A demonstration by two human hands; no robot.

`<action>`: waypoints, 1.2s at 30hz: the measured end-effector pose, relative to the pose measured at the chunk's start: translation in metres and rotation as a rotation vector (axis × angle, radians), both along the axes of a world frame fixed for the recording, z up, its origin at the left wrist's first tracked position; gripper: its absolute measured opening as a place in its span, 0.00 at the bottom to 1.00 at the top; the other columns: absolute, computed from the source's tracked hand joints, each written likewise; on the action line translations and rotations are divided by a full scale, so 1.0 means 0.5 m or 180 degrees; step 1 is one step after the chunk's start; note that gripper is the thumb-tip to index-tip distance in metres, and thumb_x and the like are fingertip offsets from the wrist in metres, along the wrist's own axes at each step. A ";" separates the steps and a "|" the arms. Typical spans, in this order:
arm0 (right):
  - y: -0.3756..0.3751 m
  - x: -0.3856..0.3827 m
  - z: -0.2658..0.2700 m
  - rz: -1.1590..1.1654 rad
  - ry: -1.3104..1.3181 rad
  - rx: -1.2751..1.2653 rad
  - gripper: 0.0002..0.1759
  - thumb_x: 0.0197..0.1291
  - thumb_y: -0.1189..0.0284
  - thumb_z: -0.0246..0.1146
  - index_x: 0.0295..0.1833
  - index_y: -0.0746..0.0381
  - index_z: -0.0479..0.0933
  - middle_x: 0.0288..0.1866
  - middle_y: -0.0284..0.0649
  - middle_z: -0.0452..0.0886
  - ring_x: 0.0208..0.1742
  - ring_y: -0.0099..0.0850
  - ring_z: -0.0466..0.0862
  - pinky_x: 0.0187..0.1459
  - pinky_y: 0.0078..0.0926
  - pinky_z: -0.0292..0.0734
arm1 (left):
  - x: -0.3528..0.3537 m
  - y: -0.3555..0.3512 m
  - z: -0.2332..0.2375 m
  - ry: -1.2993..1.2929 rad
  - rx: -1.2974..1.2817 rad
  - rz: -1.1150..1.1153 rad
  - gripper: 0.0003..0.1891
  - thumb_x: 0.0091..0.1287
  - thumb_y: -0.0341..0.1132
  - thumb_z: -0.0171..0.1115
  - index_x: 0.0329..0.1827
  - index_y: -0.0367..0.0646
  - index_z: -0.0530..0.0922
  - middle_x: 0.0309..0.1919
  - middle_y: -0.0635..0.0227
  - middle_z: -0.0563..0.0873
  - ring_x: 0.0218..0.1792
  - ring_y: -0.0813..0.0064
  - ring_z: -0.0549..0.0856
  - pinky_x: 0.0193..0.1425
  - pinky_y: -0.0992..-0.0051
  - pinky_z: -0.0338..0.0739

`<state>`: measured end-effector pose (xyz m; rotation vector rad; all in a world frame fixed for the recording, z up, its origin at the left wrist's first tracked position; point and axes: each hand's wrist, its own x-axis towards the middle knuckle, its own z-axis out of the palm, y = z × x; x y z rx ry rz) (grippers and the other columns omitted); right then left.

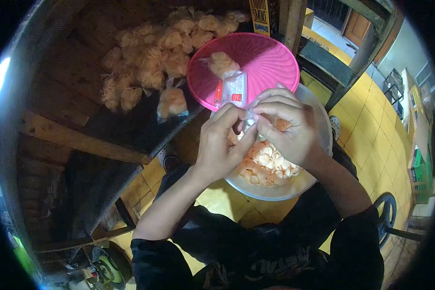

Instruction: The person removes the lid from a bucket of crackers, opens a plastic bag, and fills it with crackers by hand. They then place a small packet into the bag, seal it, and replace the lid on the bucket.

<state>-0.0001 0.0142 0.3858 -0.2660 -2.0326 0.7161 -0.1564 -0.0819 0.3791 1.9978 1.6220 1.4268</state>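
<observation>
My left hand (222, 140) and my right hand (287, 125) meet over a large whitish tub (261, 194). Both pinch the clear top of a plastic bag (249, 116) between thumbs and fingers; the rest of the bag is mostly hidden by my hands. Pale round chips (268, 164) lie in the tub below. Just beyond my fingers, a pink ribbed basin (270, 58) rests on the tub's far side. It holds a filled bag (222, 64) and a clear packet with red print (234, 90).
Many filled bags (152, 58) are heaped on the dark wooden surface (67, 92) at left, with one bag (172, 102) near its edge. A yellow and black box (261, 17) stands behind the basin. Wooden posts (295, 24) rise at the back right.
</observation>
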 end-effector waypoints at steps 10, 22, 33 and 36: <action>-0.010 0.003 -0.003 0.0776 0.0235 -0.2051 0.09 0.61 0.79 0.65 0.47 0.69 0.79 0.40 0.39 0.84 0.44 0.24 0.84 0.47 0.25 0.78 | 0.004 -0.008 0.007 0.0080 0.0579 -0.0061 0.10 0.59 0.24 0.67 0.44 0.36 0.81 0.31 0.63 0.80 0.29 0.73 0.80 0.34 0.75 0.74; -0.004 0.001 -0.021 0.0392 -0.0140 -0.0860 0.11 0.62 0.79 0.65 0.50 0.69 0.83 0.46 0.48 0.86 0.52 0.35 0.85 0.51 0.29 0.80 | -0.019 0.003 0.000 0.0107 0.0587 0.0037 0.08 0.59 0.25 0.64 0.42 0.35 0.81 0.28 0.62 0.80 0.26 0.74 0.81 0.29 0.77 0.73; 0.005 0.023 -0.012 0.0569 -0.0681 -0.1374 0.08 0.55 0.74 0.69 0.36 0.68 0.81 0.31 0.39 0.84 0.34 0.21 0.83 0.37 0.23 0.76 | -0.003 0.001 0.011 0.0584 0.0099 -0.0234 0.10 0.60 0.28 0.61 0.44 0.39 0.75 0.32 0.57 0.80 0.31 0.54 0.83 0.33 0.63 0.76; -0.006 0.015 -0.005 0.0352 -0.0362 -0.1386 0.07 0.52 0.75 0.69 0.33 0.66 0.79 0.29 0.39 0.83 0.32 0.25 0.82 0.34 0.26 0.75 | 0.010 0.007 0.006 0.0530 0.0433 -0.0024 0.09 0.58 0.28 0.61 0.42 0.40 0.76 0.31 0.57 0.79 0.30 0.55 0.82 0.33 0.62 0.75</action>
